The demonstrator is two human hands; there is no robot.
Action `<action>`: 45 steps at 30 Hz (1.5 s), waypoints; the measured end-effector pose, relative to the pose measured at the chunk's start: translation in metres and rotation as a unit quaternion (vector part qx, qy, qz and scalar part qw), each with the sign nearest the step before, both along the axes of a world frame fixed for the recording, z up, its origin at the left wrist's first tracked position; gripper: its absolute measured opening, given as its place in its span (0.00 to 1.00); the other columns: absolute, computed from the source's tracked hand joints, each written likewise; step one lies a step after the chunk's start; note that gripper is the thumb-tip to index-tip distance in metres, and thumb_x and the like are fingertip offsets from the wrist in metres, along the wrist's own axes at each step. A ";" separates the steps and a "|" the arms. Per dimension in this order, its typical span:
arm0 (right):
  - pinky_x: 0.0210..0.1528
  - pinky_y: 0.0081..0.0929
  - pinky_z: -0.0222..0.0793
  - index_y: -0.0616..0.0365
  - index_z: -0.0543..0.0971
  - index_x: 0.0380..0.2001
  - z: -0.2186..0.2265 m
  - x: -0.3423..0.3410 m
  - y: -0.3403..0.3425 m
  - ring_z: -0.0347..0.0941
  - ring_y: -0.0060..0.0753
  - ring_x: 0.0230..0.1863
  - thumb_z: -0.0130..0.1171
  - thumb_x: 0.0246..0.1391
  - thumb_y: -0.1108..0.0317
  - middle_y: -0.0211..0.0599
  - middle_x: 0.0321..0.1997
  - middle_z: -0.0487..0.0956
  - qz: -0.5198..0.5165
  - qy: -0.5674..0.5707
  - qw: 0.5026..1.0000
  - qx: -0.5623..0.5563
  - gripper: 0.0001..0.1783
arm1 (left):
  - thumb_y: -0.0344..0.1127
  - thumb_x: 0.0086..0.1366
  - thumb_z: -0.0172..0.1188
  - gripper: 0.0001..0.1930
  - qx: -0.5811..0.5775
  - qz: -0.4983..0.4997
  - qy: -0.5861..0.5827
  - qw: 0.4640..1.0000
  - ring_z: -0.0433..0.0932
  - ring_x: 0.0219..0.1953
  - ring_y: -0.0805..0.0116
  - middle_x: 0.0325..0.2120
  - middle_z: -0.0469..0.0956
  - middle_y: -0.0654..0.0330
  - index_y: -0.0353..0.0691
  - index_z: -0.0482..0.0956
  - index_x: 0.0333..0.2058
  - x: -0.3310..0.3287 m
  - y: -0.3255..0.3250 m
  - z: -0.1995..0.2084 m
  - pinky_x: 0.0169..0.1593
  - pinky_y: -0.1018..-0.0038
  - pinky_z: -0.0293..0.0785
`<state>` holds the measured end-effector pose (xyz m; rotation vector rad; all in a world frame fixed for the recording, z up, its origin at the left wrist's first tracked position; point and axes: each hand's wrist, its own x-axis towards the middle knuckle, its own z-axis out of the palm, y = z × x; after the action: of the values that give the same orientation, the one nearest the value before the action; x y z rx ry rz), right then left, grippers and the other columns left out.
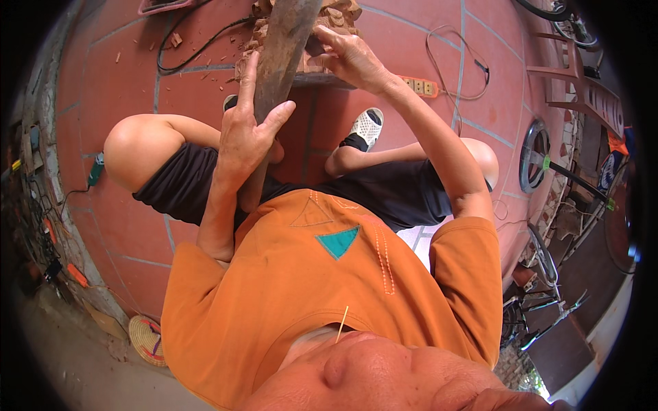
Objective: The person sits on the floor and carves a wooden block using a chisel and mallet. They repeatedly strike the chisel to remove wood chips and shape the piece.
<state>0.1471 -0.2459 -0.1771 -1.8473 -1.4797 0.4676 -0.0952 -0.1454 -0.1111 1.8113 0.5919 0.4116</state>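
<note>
A long, worn wooden club (277, 65) slants up between my legs. It is wide at the top, where the picture's edge cuts it off, and narrows to a rounded lower end. My left hand (240, 137) is closed round its narrower part, with index finger and thumb stretched along it and the other fingers mostly hidden. Beyond the club lies a carved block of light brown wood (343, 15), partly covered by it. My right hand (353, 61) is at the block's near right side, its fingers bent around a small dark thing that I cannot make out.
Wood chips (176, 40) and a black cable (164, 58) lie on the red tiles at the far left. An orange power strip (419, 87) with a cord sits beyond my right forearm. A plastic chair (582, 85) and a wheel (533, 156) stand at right, a straw hat (146, 339) at left.
</note>
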 end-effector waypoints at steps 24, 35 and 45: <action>0.56 0.32 0.81 0.59 0.72 0.57 -0.007 0.014 -0.017 0.82 0.31 0.55 0.59 0.67 0.76 0.39 0.49 0.84 -0.048 0.152 0.987 -0.010 0.17 | 0.34 0.69 0.66 0.42 -0.200 0.050 -0.084 0.975 0.74 0.27 0.80 0.37 0.79 0.62 0.35 0.53 0.75 -0.008 0.011 0.006 0.30 0.82 0.72; 0.45 0.37 0.79 0.59 0.70 0.58 -0.010 0.001 -0.015 0.84 0.42 0.44 0.64 0.62 0.73 0.45 0.44 0.85 -0.040 0.134 0.990 0.025 0.23 | 0.29 0.68 0.65 0.41 -0.206 0.054 -0.098 0.972 0.75 0.30 0.80 0.42 0.79 0.59 0.34 0.53 0.74 -0.004 0.002 0.015 0.31 0.81 0.73; 0.42 0.47 0.74 0.60 0.71 0.58 -0.004 -0.004 -0.011 0.80 0.61 0.41 0.67 0.57 0.67 0.54 0.35 0.80 -0.022 0.065 0.998 0.003 0.27 | 0.34 0.68 0.66 0.43 0.023 -0.049 0.014 0.998 0.83 0.47 0.62 0.50 0.83 0.47 0.41 0.53 0.76 -0.001 0.004 0.003 0.53 0.68 0.78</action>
<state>0.1433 -0.2573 -0.1815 -1.8042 -1.3501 0.5511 -0.0966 -0.1419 -0.1082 1.8851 0.5146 0.3368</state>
